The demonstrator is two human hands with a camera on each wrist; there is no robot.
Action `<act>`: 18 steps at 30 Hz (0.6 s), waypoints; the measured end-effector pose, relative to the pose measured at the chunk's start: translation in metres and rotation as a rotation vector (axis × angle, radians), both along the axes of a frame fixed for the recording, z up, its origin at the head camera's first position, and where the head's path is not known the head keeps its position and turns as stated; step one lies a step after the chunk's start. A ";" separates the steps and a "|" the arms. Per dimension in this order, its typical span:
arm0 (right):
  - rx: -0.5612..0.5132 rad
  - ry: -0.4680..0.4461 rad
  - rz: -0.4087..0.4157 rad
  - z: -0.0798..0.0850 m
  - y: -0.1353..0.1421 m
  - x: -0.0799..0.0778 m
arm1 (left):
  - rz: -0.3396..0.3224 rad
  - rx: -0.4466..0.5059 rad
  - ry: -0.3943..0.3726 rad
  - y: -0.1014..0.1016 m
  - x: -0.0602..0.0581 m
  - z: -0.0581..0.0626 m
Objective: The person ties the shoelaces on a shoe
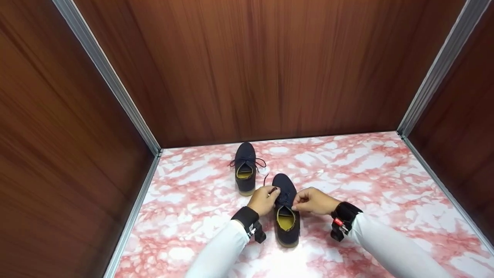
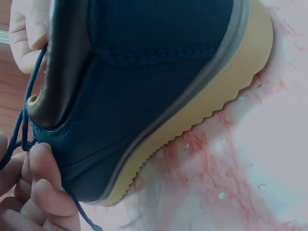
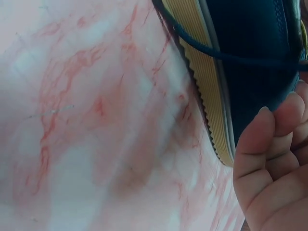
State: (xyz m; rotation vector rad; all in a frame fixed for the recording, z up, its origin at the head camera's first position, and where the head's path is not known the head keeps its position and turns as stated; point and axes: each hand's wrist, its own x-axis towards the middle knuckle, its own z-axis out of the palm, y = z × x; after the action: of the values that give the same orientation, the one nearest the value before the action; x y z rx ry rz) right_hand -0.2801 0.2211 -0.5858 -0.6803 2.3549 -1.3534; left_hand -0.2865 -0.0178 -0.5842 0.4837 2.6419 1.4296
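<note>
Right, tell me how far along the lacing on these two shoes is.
Done, it seems: the far shoe stands apart, its lace looped as if in a bow. In hand: the left hand and right hand pinch the dark lace over the near shoe. Left: no bow is visible on the near shoe.

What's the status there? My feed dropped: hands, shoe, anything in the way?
Left hand pinching lace. Right hand gripping lace at the near shoe. Second shoe apart, behind. Nothing blocking.
</note>
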 end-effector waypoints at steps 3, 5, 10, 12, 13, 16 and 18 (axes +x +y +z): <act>0.013 -0.015 -0.013 0.002 -0.002 0.000 | -0.003 0.010 -0.002 -0.001 0.001 0.000; 0.020 -0.026 -0.022 0.003 -0.001 0.000 | -0.001 0.016 -0.012 -0.001 0.001 0.001; -0.019 -0.086 -0.036 0.007 0.003 -0.001 | 0.011 0.034 -0.024 -0.001 0.001 0.001; -0.048 -0.117 -0.040 0.008 0.005 -0.001 | 0.012 0.037 -0.014 0.000 0.000 0.001; -0.056 -0.123 -0.041 0.008 0.005 -0.001 | 0.012 0.038 -0.010 0.000 0.000 0.001; -0.065 -0.119 -0.040 0.009 0.007 -0.001 | 0.010 0.040 -0.007 0.000 0.000 0.001; -0.062 -0.096 -0.032 0.008 0.008 -0.001 | 0.009 0.040 -0.012 0.000 0.000 0.001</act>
State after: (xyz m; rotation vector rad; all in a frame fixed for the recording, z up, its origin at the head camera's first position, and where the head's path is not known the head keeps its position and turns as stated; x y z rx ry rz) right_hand -0.2814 0.2294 -0.5778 -0.5833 2.2661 -1.4445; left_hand -0.2864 -0.0176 -0.5827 0.4652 2.6140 1.4859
